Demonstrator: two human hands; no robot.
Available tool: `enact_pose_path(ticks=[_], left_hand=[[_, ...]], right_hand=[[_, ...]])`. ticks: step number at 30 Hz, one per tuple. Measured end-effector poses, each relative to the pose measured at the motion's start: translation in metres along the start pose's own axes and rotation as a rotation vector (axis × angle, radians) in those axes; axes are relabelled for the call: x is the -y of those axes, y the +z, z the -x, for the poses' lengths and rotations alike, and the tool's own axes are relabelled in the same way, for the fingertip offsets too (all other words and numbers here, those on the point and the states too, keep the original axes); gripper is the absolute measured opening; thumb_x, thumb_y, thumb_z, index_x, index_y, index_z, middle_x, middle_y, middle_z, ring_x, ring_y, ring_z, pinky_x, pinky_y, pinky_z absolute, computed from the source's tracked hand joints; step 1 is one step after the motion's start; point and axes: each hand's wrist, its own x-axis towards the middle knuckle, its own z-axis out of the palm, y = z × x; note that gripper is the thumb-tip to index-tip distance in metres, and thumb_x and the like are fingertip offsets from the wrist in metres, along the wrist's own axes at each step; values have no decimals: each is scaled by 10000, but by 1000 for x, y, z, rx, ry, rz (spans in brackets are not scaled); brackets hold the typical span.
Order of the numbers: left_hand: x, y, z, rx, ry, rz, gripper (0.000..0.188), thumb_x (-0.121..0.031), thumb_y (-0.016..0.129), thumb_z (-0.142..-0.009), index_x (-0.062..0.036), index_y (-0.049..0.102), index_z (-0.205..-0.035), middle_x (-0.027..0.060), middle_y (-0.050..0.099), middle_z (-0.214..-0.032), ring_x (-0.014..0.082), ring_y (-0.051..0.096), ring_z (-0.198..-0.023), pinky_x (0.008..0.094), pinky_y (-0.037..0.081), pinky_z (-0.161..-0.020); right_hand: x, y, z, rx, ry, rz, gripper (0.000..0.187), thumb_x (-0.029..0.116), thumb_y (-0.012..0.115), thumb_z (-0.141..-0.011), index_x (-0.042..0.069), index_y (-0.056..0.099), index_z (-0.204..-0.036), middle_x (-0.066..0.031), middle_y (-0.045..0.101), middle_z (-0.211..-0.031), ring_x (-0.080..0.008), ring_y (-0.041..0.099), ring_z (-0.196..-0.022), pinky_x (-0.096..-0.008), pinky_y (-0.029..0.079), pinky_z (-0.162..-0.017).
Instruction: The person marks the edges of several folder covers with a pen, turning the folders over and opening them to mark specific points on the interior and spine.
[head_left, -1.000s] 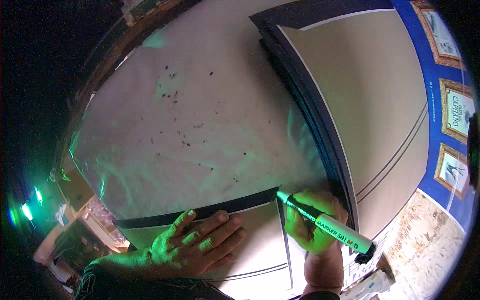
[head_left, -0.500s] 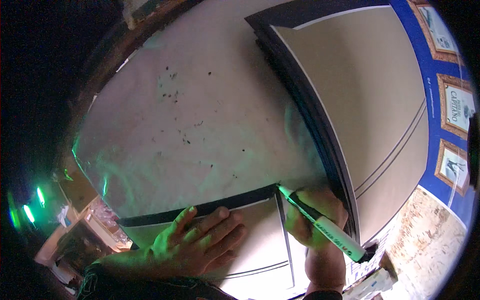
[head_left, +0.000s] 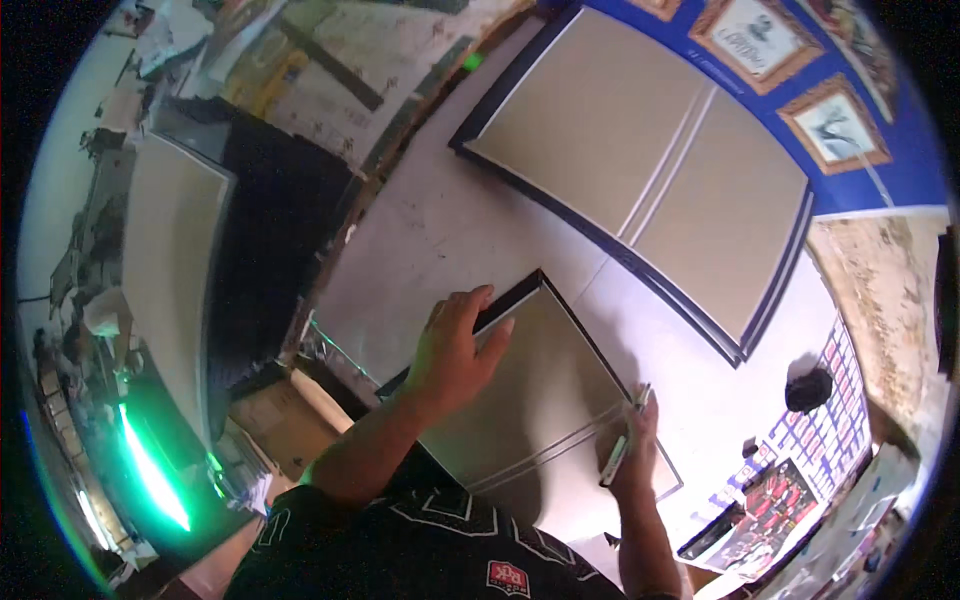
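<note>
A beige panel (head_left: 520,400) with a black border and a pair of pale lines lies in front of me on the light table. Over its far-left border is my left hand (head_left: 455,350), thumb and fingers apart; whether it touches the panel I cannot tell. At the panel's right edge, my right hand (head_left: 640,445) is closed round a white marker (head_left: 614,460), which shows on both sides of the hand. The right fingers are partly hidden.
Larger beige panels (head_left: 640,150), stacked with black edges, lie at the far right of the table (head_left: 400,230). Another panel (head_left: 170,260) stands at the left beside a bright green light (head_left: 150,470). A black crumpled thing (head_left: 808,388) and a printed sheet (head_left: 770,510) are at the right.
The view has drawn back and turned, showing more of the room. My right hand with the marker has left the panel's corner for its right edge. My left hand's fingers have shifted along the border.
</note>
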Motion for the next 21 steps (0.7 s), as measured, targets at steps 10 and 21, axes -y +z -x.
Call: enact_pose_path(ticks=[10,21], left_hand=[[-81,-42,-33,215,115,248,266,-271,520,-967,-13,582,-954,179,555,-687,298,533,-587,387,417,-560],[-254,-228,-7,14,1072,328,132,-177,646,-877,-47,630,-861,88,547,-583,267,542,-500,347,426,-506]], right_hand=[[45,-30,12,-342,39,-526,387,189,537,-943,39,495,-1298,-217,523,-1295,-364,519,-1190,-415,430,-985],[251,-155,94,-944,-644,119,360,140,490,-925,25,442,-1262,-213,662,-992,-286,637,-863,-418,504,-769]])
